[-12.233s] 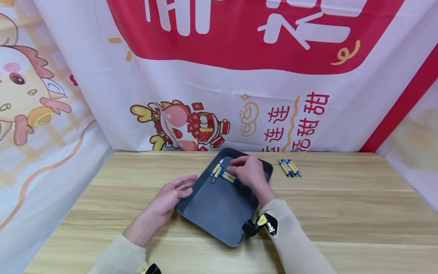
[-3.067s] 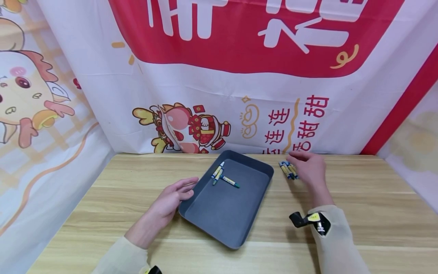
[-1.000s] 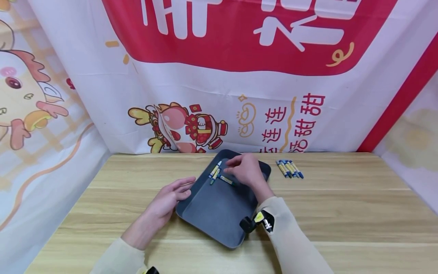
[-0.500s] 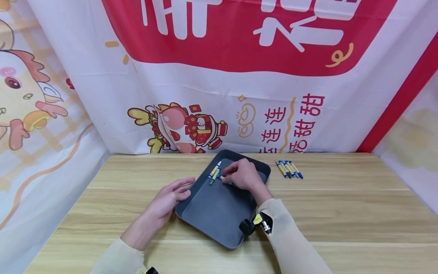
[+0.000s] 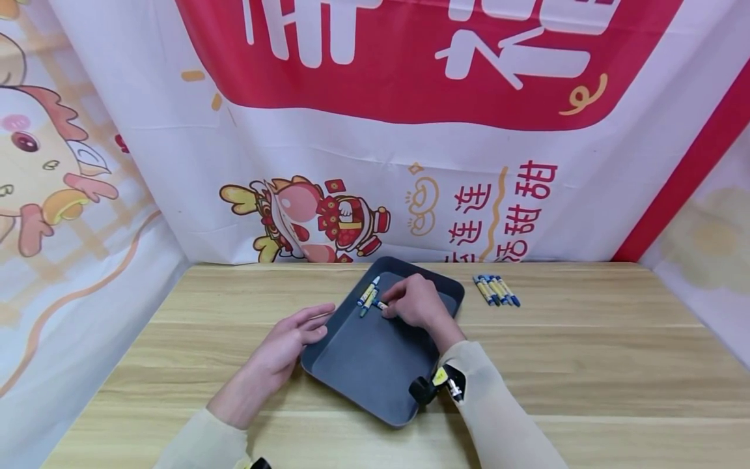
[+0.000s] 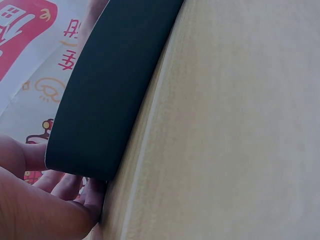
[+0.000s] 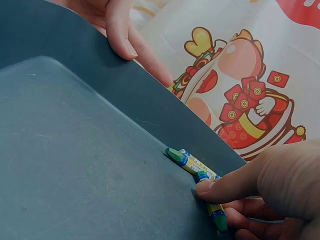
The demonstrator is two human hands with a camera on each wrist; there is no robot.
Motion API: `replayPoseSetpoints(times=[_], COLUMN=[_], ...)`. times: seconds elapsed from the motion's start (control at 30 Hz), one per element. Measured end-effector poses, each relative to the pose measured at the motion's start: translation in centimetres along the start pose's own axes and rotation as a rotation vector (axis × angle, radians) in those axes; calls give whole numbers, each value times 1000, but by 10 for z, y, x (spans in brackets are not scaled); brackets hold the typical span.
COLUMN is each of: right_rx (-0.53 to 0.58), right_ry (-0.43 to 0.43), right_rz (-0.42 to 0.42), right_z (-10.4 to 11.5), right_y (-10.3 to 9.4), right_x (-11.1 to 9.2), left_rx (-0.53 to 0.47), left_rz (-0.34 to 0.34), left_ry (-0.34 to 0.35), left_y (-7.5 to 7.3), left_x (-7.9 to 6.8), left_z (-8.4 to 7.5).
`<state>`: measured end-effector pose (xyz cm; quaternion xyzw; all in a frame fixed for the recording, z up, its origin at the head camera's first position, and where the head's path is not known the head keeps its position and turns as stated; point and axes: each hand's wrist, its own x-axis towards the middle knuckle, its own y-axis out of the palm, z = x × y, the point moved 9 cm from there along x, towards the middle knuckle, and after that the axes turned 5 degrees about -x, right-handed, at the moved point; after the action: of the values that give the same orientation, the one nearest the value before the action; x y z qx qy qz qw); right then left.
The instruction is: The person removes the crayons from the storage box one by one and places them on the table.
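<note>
A dark grey tray [image 5: 363, 368] sits tilted in angle on the wooden table. Over its left rim lies my left hand [image 5: 287, 339], fingers straight along the outside wall and thumb at the edge. Inside the tray, my right hand [image 5: 418, 303] pinches a green-tipped crayon [image 7: 217, 212] between thumb and fingers; the hand covers much of it. Just left of that are a white-tipped crayon [image 5: 368, 292] and another green crayon [image 5: 366, 306], side by side against the tray wall. The left wrist view shows the tray's outer wall [image 6: 100, 95] beside my left fingers.
Several crayons [image 5: 496, 290] lie in a row on the table [image 5: 586, 352], right of the tray near the back. A printed cloth [image 5: 375, 143] hangs behind the table's far edge.
The row of crayons on the right has grown since the oldest frame. My right hand came back from that row into the tray and took hold of a crayon; my left hand stayed put.
</note>
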<state>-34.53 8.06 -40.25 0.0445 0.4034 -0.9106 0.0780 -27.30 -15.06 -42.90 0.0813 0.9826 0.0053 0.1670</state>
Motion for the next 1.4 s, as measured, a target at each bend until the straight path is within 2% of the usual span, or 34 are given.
replayPoseSetpoints(times=[0.53,0.9,1.4], right_rx=[-3,7,43], right_ry=[-18,-24,-44], right_rz=[-18,-94,-197], right_z=[1,4,-9], right_y=[-4,-25,-56], right_x=[-1,-10,-17], left_rx=[-3,-2,0], left_rz=[3,0,3], left_ry=[-3,4,-3], left_y=[-1,-1,0], left_x=[1,1,1], left_z=[1,0,0])
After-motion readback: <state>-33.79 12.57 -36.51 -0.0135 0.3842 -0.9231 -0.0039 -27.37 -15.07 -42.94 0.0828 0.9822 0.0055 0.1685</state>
